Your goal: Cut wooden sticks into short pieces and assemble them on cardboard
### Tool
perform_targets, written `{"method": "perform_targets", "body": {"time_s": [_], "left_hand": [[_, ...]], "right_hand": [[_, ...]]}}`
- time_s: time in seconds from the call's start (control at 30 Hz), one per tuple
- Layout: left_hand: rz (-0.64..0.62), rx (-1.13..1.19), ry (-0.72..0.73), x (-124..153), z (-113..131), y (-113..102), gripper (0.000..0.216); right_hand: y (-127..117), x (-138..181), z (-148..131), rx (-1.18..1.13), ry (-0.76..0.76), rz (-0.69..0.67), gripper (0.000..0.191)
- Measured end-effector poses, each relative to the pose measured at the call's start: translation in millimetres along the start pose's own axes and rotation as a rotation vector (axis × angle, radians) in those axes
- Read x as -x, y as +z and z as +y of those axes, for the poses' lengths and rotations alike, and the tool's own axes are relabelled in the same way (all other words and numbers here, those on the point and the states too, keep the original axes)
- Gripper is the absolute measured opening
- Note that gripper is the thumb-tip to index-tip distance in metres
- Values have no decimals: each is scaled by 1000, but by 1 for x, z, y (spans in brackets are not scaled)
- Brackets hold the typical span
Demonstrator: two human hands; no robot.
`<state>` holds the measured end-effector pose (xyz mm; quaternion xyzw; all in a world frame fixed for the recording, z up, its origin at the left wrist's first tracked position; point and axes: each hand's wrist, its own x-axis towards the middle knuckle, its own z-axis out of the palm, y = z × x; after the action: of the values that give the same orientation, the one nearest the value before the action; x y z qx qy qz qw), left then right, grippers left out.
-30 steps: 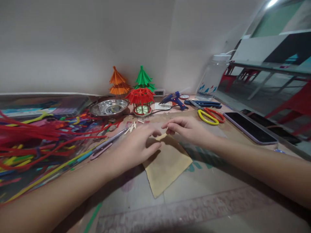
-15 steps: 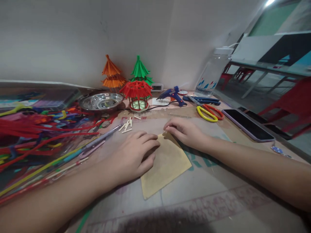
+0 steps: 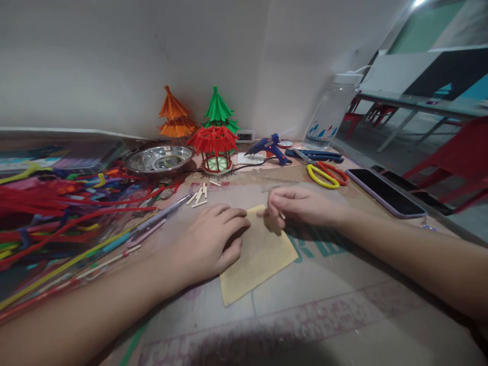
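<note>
Half-spread, the left hand point(image 3: 217, 236) rests on yellow paper point(image 3: 257, 264); the right hand point(image 3: 292, 204) curls, perhaps pinching something.

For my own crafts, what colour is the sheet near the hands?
The sheet is pale yellow, clearest in the head view.

Worktop point(image 3: 343, 310), covered in printed cardboard. Middle: one yellow square sheet point(image 3: 259, 259), flat, partly covered. Between it and the back edge: short pale sticks point(image 3: 200, 194), loose. Along the back edge, left to right: clear box point(image 3: 68, 160); round metal dish point(image 3: 133, 162); three tiered or roofed models, orange point(image 3: 173, 119), green point(image 3: 218, 109) and red point(image 3: 213, 141), upright; blue glue gun point(image 3: 270, 146). Back right corner: clear bottle point(image 3: 324, 114), standing; blue-handled tool point(image 3: 320, 155); scissors point(image 3: 324, 185), yellow and red handles. Near right edge: phone point(image 3: 385, 192), screen up. Left side: heaped coloured strips point(image 3: 72, 208); beside them, a pen point(image 3: 168, 209).
</note>
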<state>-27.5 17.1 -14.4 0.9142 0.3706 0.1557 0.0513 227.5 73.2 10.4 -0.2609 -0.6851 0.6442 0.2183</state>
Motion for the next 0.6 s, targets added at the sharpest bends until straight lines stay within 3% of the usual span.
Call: {"method": "perform_targets", "body": {"time_s": [0.1, 0.23, 0.33, 0.47, 0.6], "left_hand": [[-11, -4, -2, 0, -1, 0, 34], [-37, -16, -8, 1, -2, -1, 35], [-32, -27, -11, 1, -2, -1, 44], [-33, -19, 2, 1, -3, 1, 47], [-59, 0, 52, -1, -5, 1, 52]], "right_hand": [[3, -1, 0, -7, 45, -81, 44], [-2, -5, 1, 241, -93, 244, 43], [-2, -8, 6, 420, -61, 354, 33], [2, -12, 16, 573, -110, 344, 24], [0, -16, 23, 884, -222, 265, 19]]}}
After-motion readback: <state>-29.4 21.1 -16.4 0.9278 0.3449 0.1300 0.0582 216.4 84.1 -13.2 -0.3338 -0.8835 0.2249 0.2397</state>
